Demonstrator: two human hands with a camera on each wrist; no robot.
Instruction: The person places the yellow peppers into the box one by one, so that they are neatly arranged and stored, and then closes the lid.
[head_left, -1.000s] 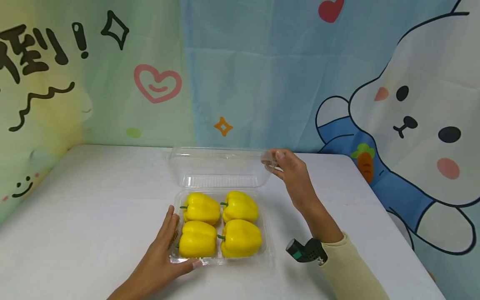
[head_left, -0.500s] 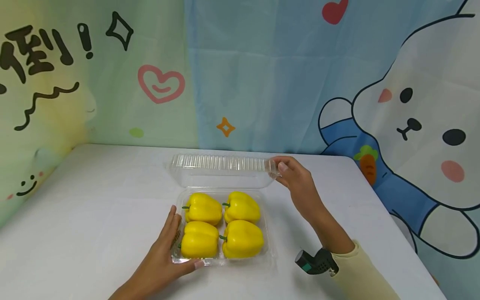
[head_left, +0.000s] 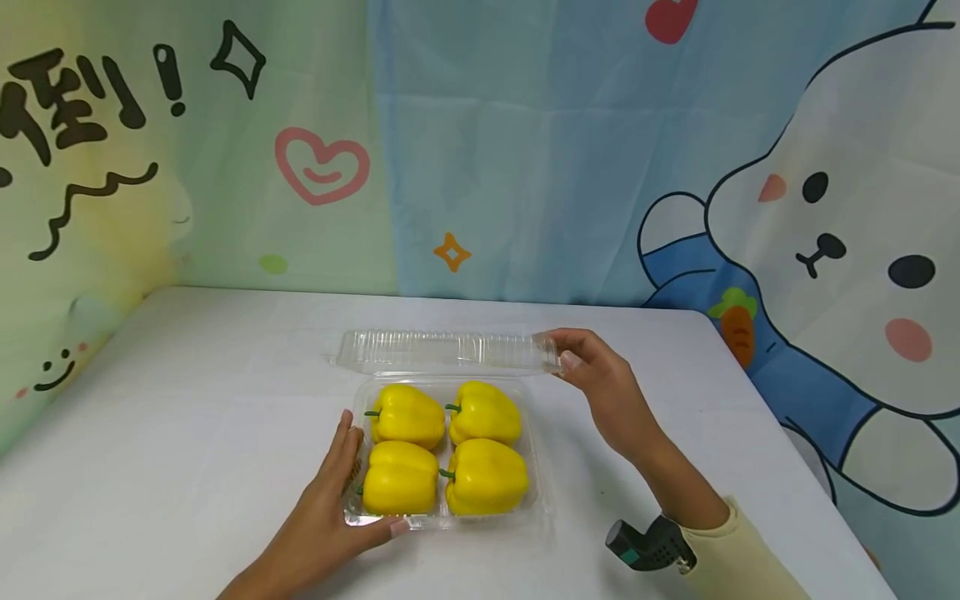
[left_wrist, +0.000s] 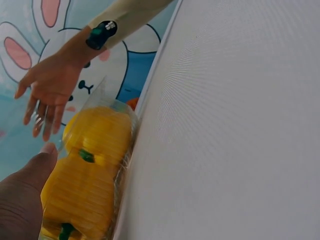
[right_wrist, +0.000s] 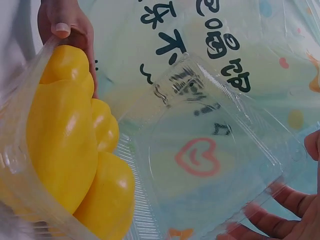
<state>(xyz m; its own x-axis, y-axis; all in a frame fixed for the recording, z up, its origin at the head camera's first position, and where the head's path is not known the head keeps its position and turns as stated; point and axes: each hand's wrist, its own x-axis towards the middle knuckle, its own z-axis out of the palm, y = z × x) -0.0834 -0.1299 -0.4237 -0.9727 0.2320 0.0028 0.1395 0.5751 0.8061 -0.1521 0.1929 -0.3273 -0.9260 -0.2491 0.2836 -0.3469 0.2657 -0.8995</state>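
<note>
Several yellow bell peppers [head_left: 483,477] with green stems lie in the clear plastic clamshell base [head_left: 534,450]. Behind them the hinged clear lid [head_left: 442,354] is raised and tilted. My right hand [head_left: 603,387] pinches the lid's right end between thumb and fingers. In the right wrist view, the right fingers [right_wrist: 277,215] touch the lid's edge. My left hand [head_left: 318,517] rests on the base's near left corner, its fingers fairly straight along the left side and its thumb along the front. The left thumb [left_wrist: 30,185] shows beside the peppers in the left wrist view.
The container stands on a white-covered table [head_left: 187,400]. A cartoon backdrop cloth [head_left: 510,192] hangs directly behind the table's far edge. A black camera [head_left: 648,543] is strapped to the right wrist, next to the pale sleeve [head_left: 738,550].
My right hand has moved down and toward me with the lid's end, so the lid has swung lower over its hinge. The left hand, base and bell peppers stay in place.
</note>
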